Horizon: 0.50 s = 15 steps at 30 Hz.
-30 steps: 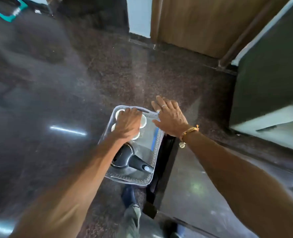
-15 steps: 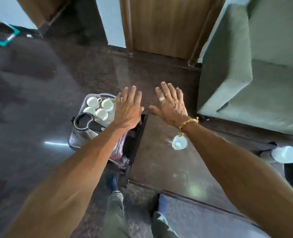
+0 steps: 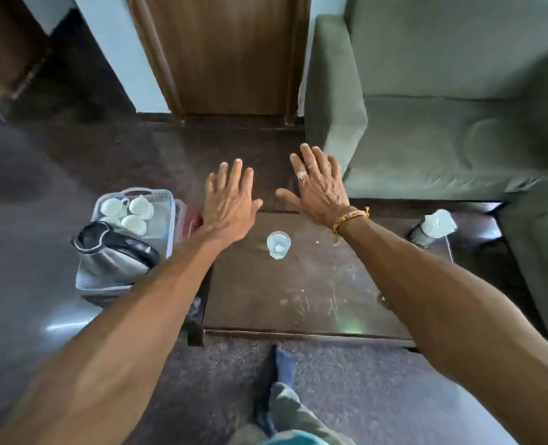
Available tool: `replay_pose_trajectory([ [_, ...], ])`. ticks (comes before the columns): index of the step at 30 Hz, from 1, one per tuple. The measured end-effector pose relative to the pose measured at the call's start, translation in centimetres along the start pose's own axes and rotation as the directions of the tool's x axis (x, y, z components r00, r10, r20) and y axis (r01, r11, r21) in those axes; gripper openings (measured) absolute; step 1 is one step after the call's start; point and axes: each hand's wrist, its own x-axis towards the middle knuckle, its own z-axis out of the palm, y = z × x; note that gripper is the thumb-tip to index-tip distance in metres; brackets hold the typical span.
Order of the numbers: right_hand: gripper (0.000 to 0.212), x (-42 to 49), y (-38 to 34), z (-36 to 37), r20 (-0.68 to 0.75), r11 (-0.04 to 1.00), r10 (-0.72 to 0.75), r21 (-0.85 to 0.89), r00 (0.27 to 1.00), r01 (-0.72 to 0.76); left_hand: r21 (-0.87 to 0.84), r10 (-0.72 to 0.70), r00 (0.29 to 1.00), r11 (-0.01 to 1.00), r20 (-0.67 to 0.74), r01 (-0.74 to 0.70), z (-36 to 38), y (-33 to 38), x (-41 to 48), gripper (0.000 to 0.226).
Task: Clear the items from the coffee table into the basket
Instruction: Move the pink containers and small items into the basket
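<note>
If read from the left, shows basket (image 3: 147, 191) on the floor beside the tabletop (image 3: 298, 290), kettle (image 3: 112, 252) and cups (image 3: 128, 210) inside. Finds left hand (image 3: 229, 200) released, fingers (image 3: 236, 171) spread, empty; glass (image 3: 278, 245) upright on the tabletop; right hand (image 3: 319, 191) likewise empty. Judges step as between pickups; calls next for grasping the glass, then the pale-topped bottle (image 3: 433, 226) far right.

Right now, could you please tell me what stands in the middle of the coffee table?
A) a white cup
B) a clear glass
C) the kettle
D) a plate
B: the glass stands alone on the table, while the kettle and the cups sit in the basket on the floor.
</note>
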Motion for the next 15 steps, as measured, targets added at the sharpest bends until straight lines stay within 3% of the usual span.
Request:
replay_pose_trajectory([
  [6, 0.084, -6.6, 1.7, -2.0, -0.015, 0.998, -0.006, -0.066, 1.0, 0.005, -0.009, 0.043, 0.999, 0.999, -0.024, -0.043, -1.8, 3.7, -3.0, 0.072],
  [15, 0.079, -16.4, 7.1, -2.4, 0.005, 0.986, 0.14, -0.095, 0.99, -0.139, -0.057, 0.195, 0.981, 0.979, 0.014, -0.194, -2.0, 13.7, -5.5, 0.075],
])
